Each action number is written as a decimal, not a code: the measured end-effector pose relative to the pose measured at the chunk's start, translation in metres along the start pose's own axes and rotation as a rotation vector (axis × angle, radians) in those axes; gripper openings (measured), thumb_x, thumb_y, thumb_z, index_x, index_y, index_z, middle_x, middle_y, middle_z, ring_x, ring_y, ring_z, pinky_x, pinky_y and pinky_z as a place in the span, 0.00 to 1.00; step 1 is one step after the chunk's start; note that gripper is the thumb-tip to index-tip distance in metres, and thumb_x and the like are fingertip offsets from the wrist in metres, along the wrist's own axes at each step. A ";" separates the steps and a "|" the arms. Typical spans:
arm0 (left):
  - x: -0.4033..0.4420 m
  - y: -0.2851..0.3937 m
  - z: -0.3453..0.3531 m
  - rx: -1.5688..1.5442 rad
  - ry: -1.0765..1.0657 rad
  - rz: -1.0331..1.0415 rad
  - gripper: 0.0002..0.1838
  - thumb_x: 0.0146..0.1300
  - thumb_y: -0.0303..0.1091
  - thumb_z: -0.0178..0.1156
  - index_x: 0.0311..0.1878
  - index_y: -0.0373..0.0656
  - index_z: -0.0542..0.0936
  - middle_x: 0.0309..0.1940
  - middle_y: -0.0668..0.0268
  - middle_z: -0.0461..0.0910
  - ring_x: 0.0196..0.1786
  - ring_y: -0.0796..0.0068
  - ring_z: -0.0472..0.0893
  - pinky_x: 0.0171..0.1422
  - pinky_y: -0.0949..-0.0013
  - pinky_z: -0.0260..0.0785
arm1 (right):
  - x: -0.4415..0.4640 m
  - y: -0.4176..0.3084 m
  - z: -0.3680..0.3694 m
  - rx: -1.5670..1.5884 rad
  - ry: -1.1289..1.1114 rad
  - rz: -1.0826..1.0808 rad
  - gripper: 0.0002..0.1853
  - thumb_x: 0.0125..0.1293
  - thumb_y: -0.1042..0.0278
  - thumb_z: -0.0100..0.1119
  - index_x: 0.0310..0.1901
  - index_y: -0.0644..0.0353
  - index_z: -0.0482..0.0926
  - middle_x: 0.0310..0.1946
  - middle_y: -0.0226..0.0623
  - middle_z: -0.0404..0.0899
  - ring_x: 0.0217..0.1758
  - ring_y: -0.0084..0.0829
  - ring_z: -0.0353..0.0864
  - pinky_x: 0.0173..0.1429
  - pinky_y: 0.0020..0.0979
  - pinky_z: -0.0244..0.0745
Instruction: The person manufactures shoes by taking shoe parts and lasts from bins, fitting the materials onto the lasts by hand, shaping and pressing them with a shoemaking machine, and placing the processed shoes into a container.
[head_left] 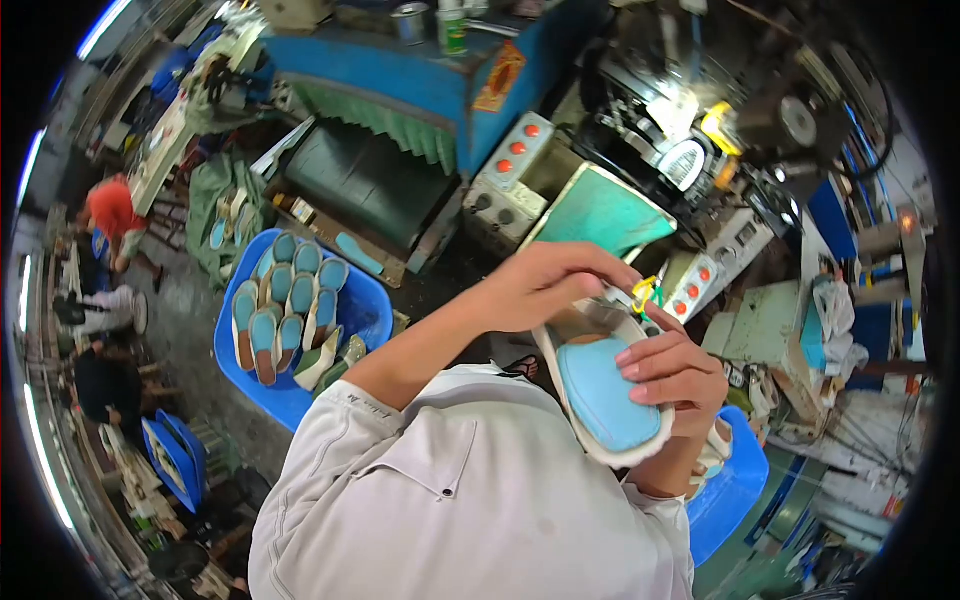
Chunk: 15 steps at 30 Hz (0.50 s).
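Note:
In front of my chest is a cream-edged shoe [610, 385] with a light blue insole, its wide blue end tilted toward me. My right hand [675, 375] is closed around its right side, with fingers resting over the blue insole. At the far end of the shoe, my left hand [560, 285] is bent with thumb and fingers at the rim; its fingertips are partly hidden. Just beyond these fingertips shows a small yellow and green looped thing [645, 292], possibly scissor handles; I cannot tell whether a hand touches it.
A blue basket [375, 310] at left holds several blue-insoled shoes [290, 300]. Another blue basket [735, 490] stands at right. Ahead are a blue machine [380, 65], control boxes with red buttons [515, 150] and a lit machine [685, 165]. A person in red [112, 205] is far left.

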<state>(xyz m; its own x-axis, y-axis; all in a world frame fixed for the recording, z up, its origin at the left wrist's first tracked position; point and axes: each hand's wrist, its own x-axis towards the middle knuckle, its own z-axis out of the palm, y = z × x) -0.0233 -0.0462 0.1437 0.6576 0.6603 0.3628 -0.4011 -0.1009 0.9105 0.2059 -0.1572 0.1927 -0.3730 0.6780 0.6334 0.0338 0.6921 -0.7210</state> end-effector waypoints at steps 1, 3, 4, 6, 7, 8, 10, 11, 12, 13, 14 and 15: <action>0.002 -0.004 -0.003 0.055 -0.069 0.119 0.21 0.72 0.42 0.73 0.58 0.34 0.84 0.58 0.58 0.85 0.63 0.60 0.84 0.72 0.59 0.74 | -0.015 0.002 -0.001 -0.021 0.107 0.027 0.12 0.55 0.71 0.77 0.43 0.60 0.91 0.43 0.42 0.90 0.53 0.46 0.92 0.80 0.64 0.67; -0.003 -0.002 0.002 0.187 -0.204 0.215 0.19 0.68 0.38 0.76 0.55 0.37 0.85 0.55 0.59 0.86 0.61 0.60 0.84 0.72 0.55 0.74 | -0.036 0.008 -0.002 -0.068 0.283 0.082 0.15 0.52 0.71 0.80 0.43 0.60 0.90 0.42 0.39 0.90 0.52 0.44 0.92 0.78 0.64 0.70; -0.004 -0.002 0.009 0.253 -0.268 0.264 0.18 0.66 0.37 0.77 0.54 0.38 0.86 0.54 0.60 0.86 0.60 0.59 0.85 0.73 0.53 0.74 | -0.043 0.012 -0.005 -0.135 0.298 0.074 0.16 0.50 0.72 0.80 0.43 0.60 0.90 0.43 0.39 0.90 0.52 0.43 0.92 0.78 0.64 0.70; -0.008 -0.019 0.025 0.360 -0.158 0.245 0.16 0.61 0.32 0.80 0.48 0.40 0.85 0.49 0.62 0.85 0.56 0.61 0.85 0.69 0.53 0.75 | -0.057 0.023 -0.009 -0.256 0.317 0.059 0.19 0.46 0.74 0.82 0.43 0.60 0.90 0.44 0.39 0.89 0.52 0.43 0.92 0.78 0.64 0.69; -0.009 -0.025 0.031 0.417 -0.095 0.235 0.16 0.58 0.30 0.81 0.46 0.41 0.85 0.47 0.63 0.85 0.54 0.61 0.85 0.68 0.53 0.76 | -0.065 0.026 -0.011 -0.318 0.303 0.074 0.21 0.42 0.77 0.82 0.42 0.59 0.89 0.43 0.38 0.89 0.50 0.42 0.92 0.74 0.60 0.75; -0.008 -0.027 0.035 0.449 -0.095 0.226 0.16 0.55 0.28 0.81 0.44 0.42 0.84 0.45 0.64 0.84 0.52 0.62 0.84 0.65 0.54 0.77 | -0.070 0.026 -0.013 -0.284 0.314 0.082 0.21 0.41 0.77 0.82 0.42 0.59 0.89 0.43 0.37 0.89 0.50 0.42 0.92 0.72 0.59 0.77; -0.008 -0.026 0.042 0.511 -0.092 0.201 0.17 0.50 0.24 0.81 0.40 0.43 0.83 0.41 0.65 0.83 0.47 0.62 0.83 0.60 0.56 0.78 | -0.078 0.026 -0.015 -0.207 0.335 0.103 0.21 0.41 0.76 0.82 0.41 0.59 0.89 0.42 0.37 0.88 0.50 0.41 0.92 0.68 0.55 0.80; -0.005 -0.025 0.043 0.584 -0.133 0.259 0.17 0.47 0.21 0.77 0.38 0.44 0.82 0.39 0.66 0.81 0.44 0.61 0.82 0.54 0.57 0.77 | -0.077 0.026 -0.019 -0.229 0.307 0.077 0.20 0.42 0.76 0.83 0.40 0.59 0.88 0.41 0.36 0.88 0.48 0.41 0.91 0.61 0.51 0.83; -0.007 -0.026 0.042 0.651 -0.151 0.254 0.16 0.46 0.21 0.76 0.38 0.44 0.81 0.38 0.66 0.80 0.44 0.61 0.82 0.54 0.58 0.77 | -0.081 0.026 -0.020 -0.232 0.295 0.071 0.20 0.42 0.77 0.83 0.41 0.59 0.88 0.42 0.36 0.87 0.48 0.41 0.91 0.61 0.50 0.83; -0.012 -0.026 0.039 0.720 -0.167 0.252 0.16 0.46 0.21 0.75 0.37 0.44 0.81 0.37 0.67 0.80 0.44 0.60 0.82 0.53 0.58 0.77 | -0.084 0.027 -0.021 -0.234 0.279 0.061 0.21 0.42 0.77 0.83 0.41 0.59 0.88 0.43 0.37 0.87 0.48 0.41 0.91 0.61 0.49 0.83; -0.016 -0.027 0.037 0.792 -0.182 0.251 0.15 0.45 0.21 0.74 0.36 0.44 0.81 0.37 0.67 0.79 0.44 0.60 0.82 0.53 0.58 0.77 | -0.086 0.028 -0.021 -0.236 0.262 0.048 0.21 0.42 0.77 0.83 0.42 0.59 0.87 0.43 0.37 0.87 0.48 0.40 0.90 0.60 0.49 0.84; -0.020 -0.030 0.036 0.812 -0.173 0.243 0.13 0.46 0.23 0.74 0.35 0.45 0.81 0.38 0.67 0.78 0.45 0.59 0.82 0.52 0.58 0.76 | -0.087 0.030 -0.023 -0.212 0.245 0.058 0.22 0.42 0.77 0.83 0.42 0.60 0.87 0.46 0.38 0.86 0.49 0.40 0.90 0.60 0.48 0.84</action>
<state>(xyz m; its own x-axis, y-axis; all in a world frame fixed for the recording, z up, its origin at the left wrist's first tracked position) -0.0020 -0.0835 0.1165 0.7272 0.4356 0.5306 -0.0064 -0.7685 0.6398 0.2604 -0.1899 0.1229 -0.1317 0.7396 0.6600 0.2507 0.6691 -0.6996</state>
